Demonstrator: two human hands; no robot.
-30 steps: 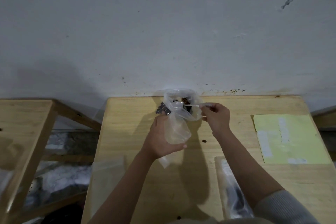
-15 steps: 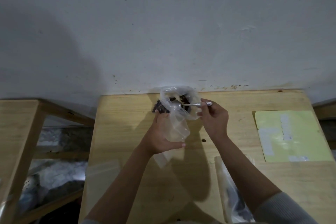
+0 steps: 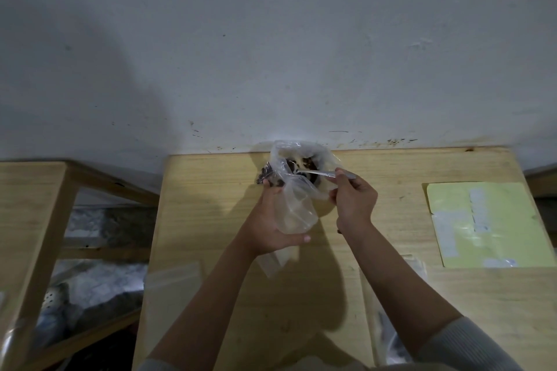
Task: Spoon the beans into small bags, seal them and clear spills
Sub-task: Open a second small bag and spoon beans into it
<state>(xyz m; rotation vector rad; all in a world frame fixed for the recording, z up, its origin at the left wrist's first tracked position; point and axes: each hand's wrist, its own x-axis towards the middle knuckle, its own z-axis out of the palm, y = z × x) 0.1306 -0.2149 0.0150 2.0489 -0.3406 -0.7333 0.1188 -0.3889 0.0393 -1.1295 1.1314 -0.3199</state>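
Left hand (image 3: 271, 221) grips small bag (image 3: 297, 211), mouth tilted toward big bean bag (image 3: 304, 159) at surface (image 3: 211, 220) rear. Right hand (image 3: 354, 200) pinches spoon (image 3: 319, 173), handle lying sideways, bowl just beyond small bag's mouth.

Scuffed white wall (image 3: 271, 39) behind pale wooden table (image 3: 211, 190); second wooden table (image 3: 30, 190) left; dim light.

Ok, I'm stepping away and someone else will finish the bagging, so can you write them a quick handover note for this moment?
Left hand holds a small bag open, seemingly empty.
Right hand pinches the spoon, its bowl inside the big bean bag by the wall.
Done: what looks like a filled bag lies at the near right of the table.
Left: fill this bag, seal it, clear any spilled beans.
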